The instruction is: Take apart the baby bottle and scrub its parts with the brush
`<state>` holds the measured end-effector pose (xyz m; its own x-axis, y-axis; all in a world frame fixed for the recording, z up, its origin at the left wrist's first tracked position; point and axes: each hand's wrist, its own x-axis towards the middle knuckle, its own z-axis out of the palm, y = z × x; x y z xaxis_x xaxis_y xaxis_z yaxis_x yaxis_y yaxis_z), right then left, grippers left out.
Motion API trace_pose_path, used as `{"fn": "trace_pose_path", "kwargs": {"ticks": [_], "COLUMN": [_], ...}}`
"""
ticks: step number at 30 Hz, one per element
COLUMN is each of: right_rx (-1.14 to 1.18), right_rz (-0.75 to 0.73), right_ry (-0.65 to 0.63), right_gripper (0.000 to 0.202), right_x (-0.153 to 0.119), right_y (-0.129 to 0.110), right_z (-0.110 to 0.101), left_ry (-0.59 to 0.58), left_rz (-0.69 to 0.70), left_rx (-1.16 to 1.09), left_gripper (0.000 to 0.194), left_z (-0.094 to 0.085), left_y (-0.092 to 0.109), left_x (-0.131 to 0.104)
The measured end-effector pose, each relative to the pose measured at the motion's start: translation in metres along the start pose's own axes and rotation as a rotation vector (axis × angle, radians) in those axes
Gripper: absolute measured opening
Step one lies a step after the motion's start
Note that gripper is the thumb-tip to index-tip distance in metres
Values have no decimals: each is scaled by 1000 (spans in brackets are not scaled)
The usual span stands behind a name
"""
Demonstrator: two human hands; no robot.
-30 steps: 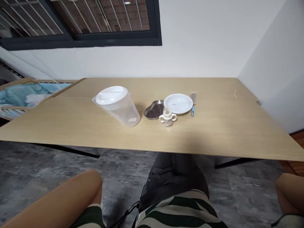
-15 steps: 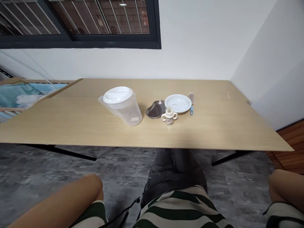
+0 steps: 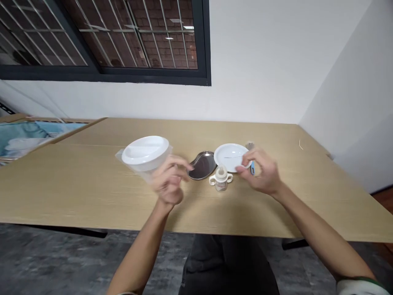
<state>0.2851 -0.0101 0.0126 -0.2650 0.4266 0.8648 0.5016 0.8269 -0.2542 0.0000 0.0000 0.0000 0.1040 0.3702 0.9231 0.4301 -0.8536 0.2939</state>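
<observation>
My left hand (image 3: 170, 180), a little blurred, is over the table in front of a translucent pitcher with a white lid (image 3: 146, 150); its fingers are apart and hold nothing. My right hand (image 3: 260, 171) hovers at the right front rim of a white bowl (image 3: 227, 152), thumb and forefinger apart with nothing between them. A thin dark line crosses the bowl. Between my hands stand a kidney-shaped metal tray (image 3: 202, 166) and a small two-handled baby bottle (image 3: 221, 179). Partly behind my right hand lies a blue-handled brush (image 3: 252, 168).
The wooden table (image 3: 92, 184) meets a white wall with a dark-framed window (image 3: 135, 77). At the far left is a crib with blue cloth (image 3: 26, 133). A thin pale strip (image 3: 300, 144) lies at the table's right.
Both hands have come up over the table from outside the view. The camera view has tilted up, so the table and its objects appear lower.
</observation>
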Motion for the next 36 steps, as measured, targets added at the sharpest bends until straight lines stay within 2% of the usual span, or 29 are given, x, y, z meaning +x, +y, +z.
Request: {"fn": "trace_pose_path", "kwargs": {"ticks": [3,5,7,10,14,19,21,27,33,36], "right_rx": [95,144,175,215,257,216,216,249,255,210], "right_rz": [250,361,433,489,497,400,346,335,286,254], "right_ry": [-131,-155,-160,-179,-193,-134,-123,-163,-143,-124], "right_gripper": [43,54,59,64,69,68,66,65,64,59], "right_x": [-19,-36,-49,-60,-64,-71,-75,-83,-82,-77], "right_y": [22,30,33,34,37,36,33,28,24,21], "right_z": [53,78,93,105,109,103,98,90,89,88], "left_ry": [-3,-6,6,-27,-216,-481,-542,-630,-755,-768], "left_rz": [106,80,47,74,107,15,3,4,-228,-329], "left_rx": [-95,-141,-192,-214,-235,-227,-193,-149,-248,-236], "left_gripper": [48,46,47,48,53,85,92,82,63,54], "left_z": [41,62,75,82,79,75,75,80,85,88], "left_y": [-34,-51,-63,-68,-66,-59,-55,-47,-42,-37], "left_x": [-10,-16,-24,-37,-47,-51,-53,-60,-71,-76]}}
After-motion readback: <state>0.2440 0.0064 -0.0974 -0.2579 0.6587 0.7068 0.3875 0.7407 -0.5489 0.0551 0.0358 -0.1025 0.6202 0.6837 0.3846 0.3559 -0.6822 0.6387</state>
